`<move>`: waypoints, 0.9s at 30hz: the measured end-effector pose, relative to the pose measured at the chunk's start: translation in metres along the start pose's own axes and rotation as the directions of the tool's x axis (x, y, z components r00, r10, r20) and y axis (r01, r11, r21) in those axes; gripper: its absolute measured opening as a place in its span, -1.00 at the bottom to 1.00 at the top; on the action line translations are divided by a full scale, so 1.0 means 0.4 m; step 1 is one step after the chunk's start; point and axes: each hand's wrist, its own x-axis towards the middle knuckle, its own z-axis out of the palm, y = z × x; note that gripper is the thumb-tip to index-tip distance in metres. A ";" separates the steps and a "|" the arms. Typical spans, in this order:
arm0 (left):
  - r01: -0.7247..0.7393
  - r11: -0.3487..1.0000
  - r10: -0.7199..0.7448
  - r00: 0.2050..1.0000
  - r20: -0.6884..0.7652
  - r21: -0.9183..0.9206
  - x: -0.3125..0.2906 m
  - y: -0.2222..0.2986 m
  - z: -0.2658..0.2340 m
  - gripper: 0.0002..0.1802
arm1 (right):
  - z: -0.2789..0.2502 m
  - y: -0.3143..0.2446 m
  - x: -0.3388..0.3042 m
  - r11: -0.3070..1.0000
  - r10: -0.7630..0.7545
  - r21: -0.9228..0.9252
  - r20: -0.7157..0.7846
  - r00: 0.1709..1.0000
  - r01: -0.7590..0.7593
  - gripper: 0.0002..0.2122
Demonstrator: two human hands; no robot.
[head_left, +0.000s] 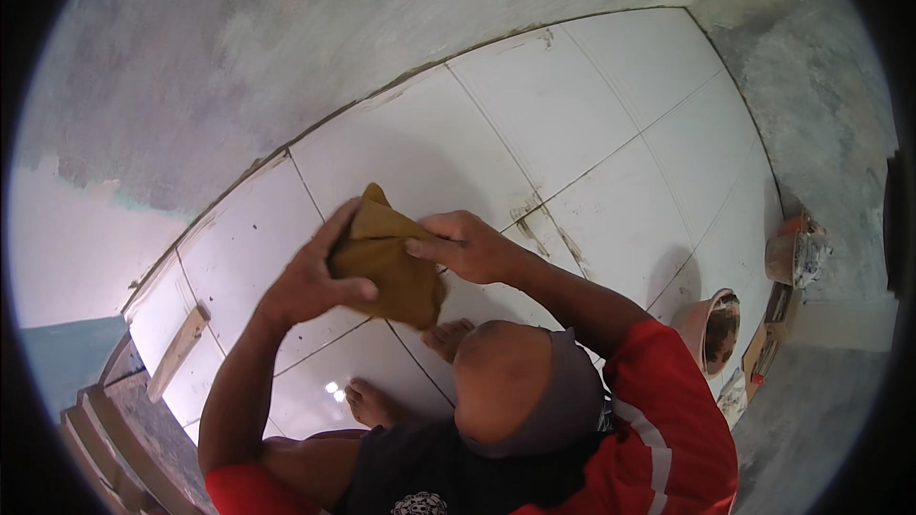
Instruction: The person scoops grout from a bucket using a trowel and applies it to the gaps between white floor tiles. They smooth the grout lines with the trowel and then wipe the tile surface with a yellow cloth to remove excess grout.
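A mustard-brown cloth (396, 272), folded and creased, hangs between my two hands above the white tiled floor (582, 200). My left hand (324, 272) grips its left side, with the thumb laid across the front and the fingers behind, mostly hidden. On the upper right edge, my right hand (465, 246) pinches the cloth between thumb and fingers. One corner of the cloth sticks up above the hands. Below it are my bare feet (448, 339) and a bent knee.
A bucket (706, 329) with dark residue stands at the right, and a second container (795, 253) sits farther back by the wall. A narrow wooden strip (178, 353) lies at the left near some stacked boards (119, 448). Rough grey plastered walls (239, 67) border the tiles. Brown smears mark some joints.
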 end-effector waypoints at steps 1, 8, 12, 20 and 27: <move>0.048 0.996 -0.044 0.997 0.057 -0.070 0.009 0.021 0.007 -0.02 | 0.008 -0.022 0.019 0.997 -0.065 0.045 0.028 0.997 0.064 -0.66; 0.198 0.969 -0.197 0.980 0.025 -0.146 -0.013 0.048 -0.024 -0.25 | -0.025 -0.153 0.056 0.999 0.023 -0.032 -0.081 0.996 -0.026 -0.55; 0.026 0.994 -0.023 0.999 -0.031 0.109 -0.019 -0.022 -0.055 -0.36 | -0.043 -0.184 0.061 0.994 0.112 0.041 -0.242 0.964 -0.105 -0.57; -0.218 0.953 0.244 0.964 -0.103 0.209 0.021 -0.067 -0.029 -0.38 | -0.211 -0.254 0.017 0.952 0.059 0.289 -0.508 0.859 0.105 -0.50; -0.161 0.971 0.218 0.900 -0.377 0.177 0.036 -0.131 -0.099 -0.34 | -0.452 -0.255 -0.133 0.997 0.070 0.064 -0.663 0.745 -0.037 -0.50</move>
